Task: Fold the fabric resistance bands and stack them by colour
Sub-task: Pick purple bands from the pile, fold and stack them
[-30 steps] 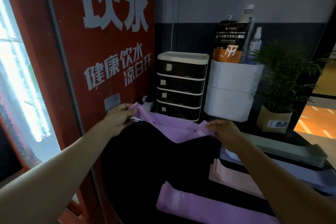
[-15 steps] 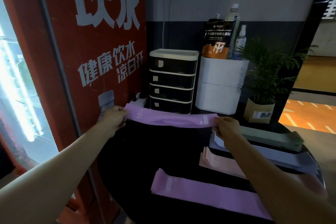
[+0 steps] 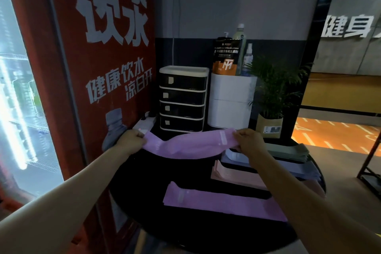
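While the folded purple band point(image 3: 222, 202) lay flat nearest you on the round black table point(image 3: 185, 231), its long axis running left to right and dipping slightly toward the right, you had a second purple band point(image 3: 185, 145) held up in the air beyond it. Your left hand point(image 3: 132, 142) pinched its left end and your right hand point(image 3: 248, 142) pinched its right end beside the pale label, so both hands were clenched on fabric. That band's long axis also ran left to right, and its middle sagged a little between your grips, above the tabletop and not touching it. Just past your right forearm lay a pink band point(image 3: 226, 173), then a grey-lavender band point(image 3: 296, 168) and a stack of green bands point(image 3: 288, 149), all with their long sides roughly left to right. Judging from this, the ends could have met askew when you brought them together, because the slack middle lets the two layers twist. The fold might also have sprung open if either pinch loosened early. Setting it down carelessly could have nudged the pink band or landed it off the purple one. Farther back stood the black drawer unit point(image 3: 182, 101), a white container point(image 3: 231, 101) and a potted plant point(image 3: 270, 105).
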Action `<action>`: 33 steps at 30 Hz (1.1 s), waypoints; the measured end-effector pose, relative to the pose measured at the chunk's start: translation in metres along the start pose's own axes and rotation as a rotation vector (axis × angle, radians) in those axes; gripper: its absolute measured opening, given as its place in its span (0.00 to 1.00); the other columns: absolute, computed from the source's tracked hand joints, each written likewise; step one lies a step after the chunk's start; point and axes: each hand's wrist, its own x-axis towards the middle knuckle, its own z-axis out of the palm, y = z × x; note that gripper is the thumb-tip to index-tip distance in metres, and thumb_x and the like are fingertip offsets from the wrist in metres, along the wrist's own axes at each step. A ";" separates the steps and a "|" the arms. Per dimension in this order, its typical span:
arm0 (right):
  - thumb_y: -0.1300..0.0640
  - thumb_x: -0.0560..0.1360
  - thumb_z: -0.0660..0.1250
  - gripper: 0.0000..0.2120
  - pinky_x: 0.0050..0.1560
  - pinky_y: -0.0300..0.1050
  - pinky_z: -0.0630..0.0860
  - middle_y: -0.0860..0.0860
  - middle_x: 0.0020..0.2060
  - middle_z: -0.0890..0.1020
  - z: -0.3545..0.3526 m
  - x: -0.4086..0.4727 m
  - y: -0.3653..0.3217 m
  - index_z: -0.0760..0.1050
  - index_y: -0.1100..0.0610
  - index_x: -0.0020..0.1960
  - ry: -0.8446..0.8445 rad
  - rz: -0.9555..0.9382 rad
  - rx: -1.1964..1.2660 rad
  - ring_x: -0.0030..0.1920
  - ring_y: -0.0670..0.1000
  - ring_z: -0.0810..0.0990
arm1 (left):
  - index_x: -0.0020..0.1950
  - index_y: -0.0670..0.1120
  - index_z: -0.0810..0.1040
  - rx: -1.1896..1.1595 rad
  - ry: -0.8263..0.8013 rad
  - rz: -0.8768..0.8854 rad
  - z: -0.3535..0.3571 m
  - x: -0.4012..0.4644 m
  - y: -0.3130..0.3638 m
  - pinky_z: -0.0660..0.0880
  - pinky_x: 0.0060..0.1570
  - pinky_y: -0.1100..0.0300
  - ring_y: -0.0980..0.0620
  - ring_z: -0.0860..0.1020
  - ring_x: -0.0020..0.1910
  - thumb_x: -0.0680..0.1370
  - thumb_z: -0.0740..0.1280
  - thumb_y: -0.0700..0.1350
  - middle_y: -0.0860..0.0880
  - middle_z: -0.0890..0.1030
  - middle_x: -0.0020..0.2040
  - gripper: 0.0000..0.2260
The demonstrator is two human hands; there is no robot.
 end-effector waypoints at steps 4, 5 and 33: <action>0.67 0.74 0.67 0.02 0.47 0.45 0.76 0.53 0.34 0.77 0.012 -0.006 -0.017 0.78 0.66 0.45 -0.114 -0.147 0.011 0.41 0.54 0.75 | 0.47 0.41 0.76 0.029 -0.027 0.070 0.000 -0.009 0.008 0.64 0.47 0.63 0.51 0.71 0.48 0.76 0.66 0.38 0.45 0.74 0.48 0.02; 0.67 0.74 0.67 0.03 0.41 0.38 0.74 0.53 0.34 0.77 0.016 -0.007 -0.021 0.78 0.67 0.46 -0.145 -0.193 -0.024 0.39 0.51 0.74 | 0.46 0.42 0.75 0.018 -0.033 0.106 0.001 -0.009 0.012 0.65 0.47 0.63 0.51 0.72 0.48 0.76 0.67 0.39 0.45 0.75 0.48 0.01; 0.64 0.73 0.69 0.05 0.42 0.38 0.73 0.47 0.36 0.78 0.060 0.082 -0.157 0.81 0.63 0.48 -0.223 -0.664 -0.317 0.40 0.47 0.76 | 0.51 0.42 0.76 -0.340 -0.163 0.448 0.013 0.067 0.145 0.75 0.40 0.65 0.53 0.77 0.44 0.74 0.71 0.42 0.46 0.79 0.44 0.08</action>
